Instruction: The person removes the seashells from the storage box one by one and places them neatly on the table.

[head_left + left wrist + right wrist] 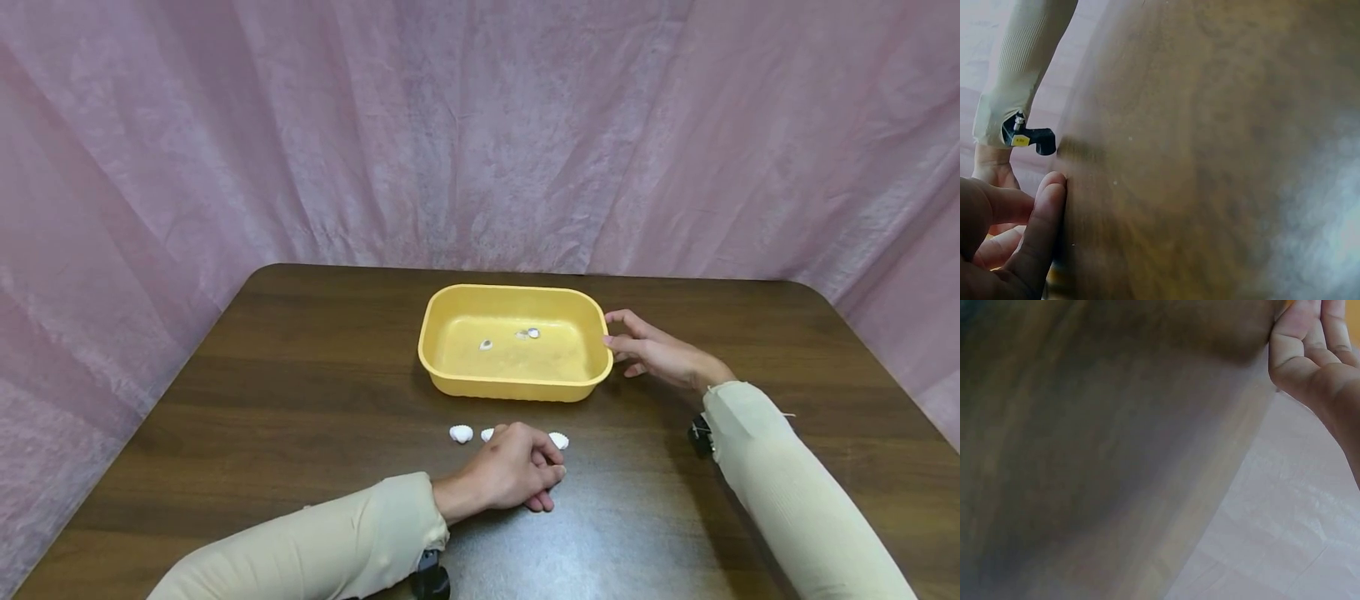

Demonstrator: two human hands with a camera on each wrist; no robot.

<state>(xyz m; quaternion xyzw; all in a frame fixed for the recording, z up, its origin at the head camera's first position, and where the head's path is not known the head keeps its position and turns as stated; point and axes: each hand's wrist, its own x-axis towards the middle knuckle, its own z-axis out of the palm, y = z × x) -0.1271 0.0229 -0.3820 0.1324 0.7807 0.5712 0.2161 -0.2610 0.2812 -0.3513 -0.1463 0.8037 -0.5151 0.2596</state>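
A yellow plastic basin (517, 389) stands on the table, with three small shells (486, 344) lying on its bottom. At its right side, my right hand (660, 354) touches the rim with extended fingertips. White ridged shells (461, 433) lie in a row in front of the basin. My left hand (513, 471) is over this row with loosely bent fingers and partly covers one shell (487, 434). Another shell (558, 440) shows just beyond its fingers. In the left wrist view, no object is visible between the left fingers (1047, 203).
The brown wooden table (315, 358) has rounded far corners. A pink curtain (450, 133) hangs behind it and along both sides. Both forearms wear cream sleeves (795, 475), with a dark wrist device (701, 436) at the right cuff.
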